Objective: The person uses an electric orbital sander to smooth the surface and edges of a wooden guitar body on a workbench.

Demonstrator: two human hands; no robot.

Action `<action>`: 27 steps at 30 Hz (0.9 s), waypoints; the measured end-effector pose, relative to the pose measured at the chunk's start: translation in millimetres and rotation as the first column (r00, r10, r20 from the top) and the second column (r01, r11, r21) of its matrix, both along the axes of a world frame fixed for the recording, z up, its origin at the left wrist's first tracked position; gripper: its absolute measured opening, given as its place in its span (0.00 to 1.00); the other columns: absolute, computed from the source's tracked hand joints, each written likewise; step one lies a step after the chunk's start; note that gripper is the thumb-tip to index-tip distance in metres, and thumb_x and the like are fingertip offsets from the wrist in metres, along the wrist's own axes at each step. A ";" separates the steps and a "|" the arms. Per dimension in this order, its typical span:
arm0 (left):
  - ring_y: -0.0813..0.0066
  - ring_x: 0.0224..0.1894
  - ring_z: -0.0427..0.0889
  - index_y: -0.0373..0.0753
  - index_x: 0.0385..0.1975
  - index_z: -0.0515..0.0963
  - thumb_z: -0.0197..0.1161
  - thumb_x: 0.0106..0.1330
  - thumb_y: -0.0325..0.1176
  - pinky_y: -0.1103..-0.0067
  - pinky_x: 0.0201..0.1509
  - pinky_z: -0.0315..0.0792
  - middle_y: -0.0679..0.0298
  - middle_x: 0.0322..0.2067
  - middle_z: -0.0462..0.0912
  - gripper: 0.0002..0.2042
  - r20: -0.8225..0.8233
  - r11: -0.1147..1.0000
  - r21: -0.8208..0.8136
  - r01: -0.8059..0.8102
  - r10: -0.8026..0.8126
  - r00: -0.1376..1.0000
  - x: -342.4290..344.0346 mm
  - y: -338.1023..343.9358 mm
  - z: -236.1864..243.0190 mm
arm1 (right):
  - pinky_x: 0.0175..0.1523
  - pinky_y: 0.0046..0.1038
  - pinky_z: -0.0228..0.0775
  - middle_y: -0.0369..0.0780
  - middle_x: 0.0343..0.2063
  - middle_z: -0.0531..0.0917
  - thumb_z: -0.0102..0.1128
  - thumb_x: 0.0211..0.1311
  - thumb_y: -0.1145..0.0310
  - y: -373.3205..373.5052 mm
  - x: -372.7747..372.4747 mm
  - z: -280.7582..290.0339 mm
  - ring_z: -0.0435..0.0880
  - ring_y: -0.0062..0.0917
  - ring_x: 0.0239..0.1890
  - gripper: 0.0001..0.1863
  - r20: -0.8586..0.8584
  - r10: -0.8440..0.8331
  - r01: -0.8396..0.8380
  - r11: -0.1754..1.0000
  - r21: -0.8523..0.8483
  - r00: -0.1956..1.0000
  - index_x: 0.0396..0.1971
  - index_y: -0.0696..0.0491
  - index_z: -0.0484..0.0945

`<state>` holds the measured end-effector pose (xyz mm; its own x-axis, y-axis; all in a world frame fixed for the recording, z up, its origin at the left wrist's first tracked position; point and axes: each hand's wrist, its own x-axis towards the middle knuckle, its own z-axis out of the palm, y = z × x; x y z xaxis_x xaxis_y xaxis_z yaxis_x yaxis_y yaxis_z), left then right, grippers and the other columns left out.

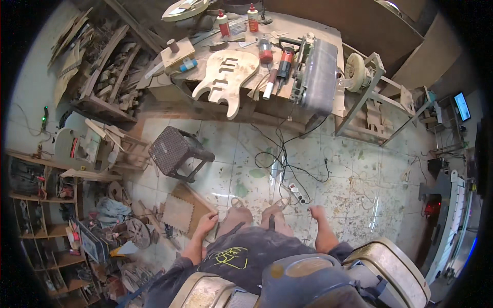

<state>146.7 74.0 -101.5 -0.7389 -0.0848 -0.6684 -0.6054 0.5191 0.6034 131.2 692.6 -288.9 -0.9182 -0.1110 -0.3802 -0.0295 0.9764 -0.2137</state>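
My left hand [207, 224] hangs low beside my left thigh with its fingers curled in. It is nearest to some flat brown boards [191, 208] on the floor, and I see nothing held in it. Out to the right of my body, over the tiled floor, my right hand [318, 212] is closed in a loose fist, with no object showing. Ahead, a workbench [300, 25] bears a pale wooden guitar body [237, 82] with cut-out cavities, its horns over the front edge. To its right lie a red and black power tool [285, 62] and a large grey machine [321, 77].
A dark woven-top stool [172, 150] stands front left. Black cables [282, 156] trail across the floor to a white power strip [296, 192]. Shelves [46, 233] and a wheeled machine [137, 233] fill the left side. A metal frame [367, 95] stands right of the bench.
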 end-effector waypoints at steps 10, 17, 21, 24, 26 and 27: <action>0.77 0.24 0.77 0.40 0.37 0.80 0.58 0.73 0.49 0.80 0.24 0.70 0.66 0.27 0.79 0.17 0.263 0.651 0.204 -0.731 0.683 0.682 18.0 -106.4 -42.1 | 0.31 0.23 0.70 0.34 0.22 0.81 0.64 0.67 0.44 -267.5 -208.7 182.9 0.79 0.19 0.24 0.25 0.553 -0.225 0.595 0.381 -0.708 0.802 0.28 0.55 0.80; 0.75 0.27 0.81 0.41 0.38 0.79 0.57 0.74 0.48 0.82 0.23 0.69 0.67 0.32 0.81 0.16 0.074 0.615 0.301 -0.729 0.747 0.661 -148.3 -110.5 -13.3 | 0.29 0.17 0.63 0.29 0.27 0.77 0.62 0.69 0.43 -309.3 -342.3 220.2 0.73 0.13 0.25 0.24 0.647 -0.177 0.671 0.173 -0.721 0.741 0.33 0.52 0.76; 0.75 0.33 0.84 0.41 0.48 0.80 0.58 0.74 0.47 0.81 0.30 0.73 0.67 0.39 0.84 0.16 0.108 0.582 0.272 -0.766 0.773 0.626 -249.3 -119.9 11.1 | 0.30 0.17 0.62 0.32 0.36 0.76 0.62 0.67 0.38 -344.8 -433.1 225.2 0.70 0.14 0.30 0.30 0.616 -0.268 0.667 0.178 -0.724 0.741 0.48 0.52 0.76; 0.75 0.36 0.83 0.41 0.53 0.79 0.59 0.74 0.47 0.80 0.35 0.74 0.65 0.45 0.85 0.18 0.008 0.680 0.292 -0.673 0.701 0.713 -319.4 -113.7 38.3 | 0.58 0.35 0.70 0.38 0.56 0.77 0.58 0.64 0.32 -360.7 -485.2 216.9 0.76 0.28 0.54 0.40 0.670 -0.164 0.686 0.282 -0.671 0.724 0.64 0.49 0.70; 0.76 0.37 0.83 0.41 0.56 0.78 0.59 0.74 0.47 0.80 0.38 0.74 0.64 0.51 0.84 0.20 -0.042 0.666 0.301 -0.683 0.725 0.688 -360.5 -102.6 60.1 | 0.45 0.28 0.67 0.35 0.47 0.77 0.61 0.65 0.35 -382.4 -504.5 214.2 0.74 0.23 0.43 0.38 0.665 -0.163 0.681 0.272 -0.680 0.729 0.61 0.51 0.72; 0.76 0.37 0.83 0.41 0.56 0.78 0.59 0.74 0.47 0.80 0.38 0.74 0.64 0.51 0.84 0.20 -0.042 0.651 0.293 -0.700 0.740 0.671 -376.3 -98.8 63.1 | 0.32 0.21 0.64 0.32 0.38 0.77 0.63 0.66 0.39 -390.2 -510.8 213.8 0.71 0.17 0.31 0.35 0.654 -0.165 0.672 0.264 -0.692 0.738 0.59 0.53 0.74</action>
